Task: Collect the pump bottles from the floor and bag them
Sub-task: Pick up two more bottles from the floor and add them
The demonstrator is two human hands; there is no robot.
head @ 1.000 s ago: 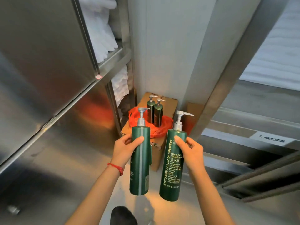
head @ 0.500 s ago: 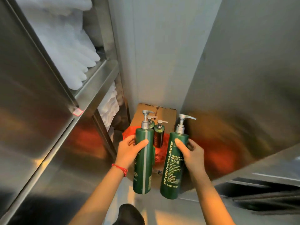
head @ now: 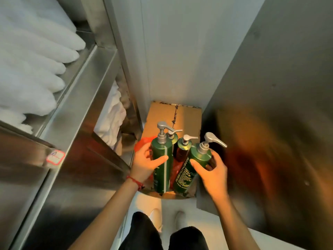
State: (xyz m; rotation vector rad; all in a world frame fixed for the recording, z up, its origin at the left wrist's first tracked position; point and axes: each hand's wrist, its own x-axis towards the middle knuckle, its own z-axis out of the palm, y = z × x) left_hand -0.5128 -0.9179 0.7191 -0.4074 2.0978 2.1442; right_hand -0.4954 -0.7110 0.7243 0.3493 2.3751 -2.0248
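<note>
My left hand grips a tall green pump bottle held upright. In my right hand is a second green pump bottle, tilted right, with white lettering on its side. Both hang over an orange bag lying on a cardboard box. Two smaller pump bottles stand in the bag behind them: a green one mostly hidden by the left bottle, and a dark brown one. Most of the bag is covered by the bottles and my hands.
A steel shelf unit with stacked white towels runs along the left. A steel panel closes the right side. A pale wall stands behind the box. My legs and white shoes are on the pale floor below.
Both hands have carried the two tall bottles forward and down to the orange bag on the box. The view has moved closer and tilted down, and my legs and shoes now show.
</note>
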